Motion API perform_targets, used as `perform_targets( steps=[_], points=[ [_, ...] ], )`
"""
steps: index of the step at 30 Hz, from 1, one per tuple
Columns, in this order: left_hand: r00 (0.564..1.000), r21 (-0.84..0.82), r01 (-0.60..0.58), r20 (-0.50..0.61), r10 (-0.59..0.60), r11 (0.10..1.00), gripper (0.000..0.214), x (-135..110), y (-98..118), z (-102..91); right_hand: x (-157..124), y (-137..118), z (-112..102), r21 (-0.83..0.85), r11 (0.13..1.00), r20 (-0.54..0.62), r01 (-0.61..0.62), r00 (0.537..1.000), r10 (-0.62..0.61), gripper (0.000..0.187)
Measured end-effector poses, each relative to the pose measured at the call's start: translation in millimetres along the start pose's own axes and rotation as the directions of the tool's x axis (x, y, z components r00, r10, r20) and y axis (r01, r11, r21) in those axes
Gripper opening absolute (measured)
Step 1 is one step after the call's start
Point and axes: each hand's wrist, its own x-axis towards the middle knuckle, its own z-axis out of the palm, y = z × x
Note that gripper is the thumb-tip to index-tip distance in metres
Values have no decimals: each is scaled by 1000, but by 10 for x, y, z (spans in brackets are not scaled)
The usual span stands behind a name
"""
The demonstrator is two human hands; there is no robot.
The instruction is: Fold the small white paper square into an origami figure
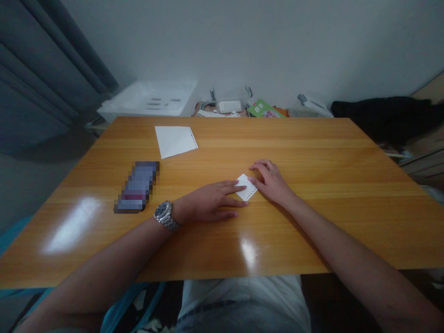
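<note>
The left hand [210, 202] is resting spread fingers on and beside the paper [249, 191]. The right hand [272, 182], fingers parted from thumb, is touching it opposite them.

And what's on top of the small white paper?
Your left hand partly covers the small paper from the left, your right hand from the upper right; what's beneath them can't be seen.

left hand [210, 202] being held palm-down with fingers [231, 189] spread, right hand [273, 182] being held loosely curled, forearms [333, 236] being angled inward
</note>
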Motion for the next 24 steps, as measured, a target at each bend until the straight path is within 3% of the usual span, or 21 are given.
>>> perform_targets(
  steps=[10,13,16,24],
  points=[
    [1000,-61,-5,2,5,998,34,22,14,-53,-3,17,16,-5,1000,-3,7,1000,-7,32],
    [998,-73,44,-33,-46,996,45,18,-1,-19,-7,18,18,-1,1000,-5,8,1000,-8,32],
    [998,-49,46,-41,-48,998,54,12,-20,32,-8,4,8,-3,1000,-3,9,1000,-9,31],
    [999,48,41,-10,-40,998,48,25,-2,66,-8,-24,-14,-2,1000,-4,3,1000,-3,30]
  ],
)
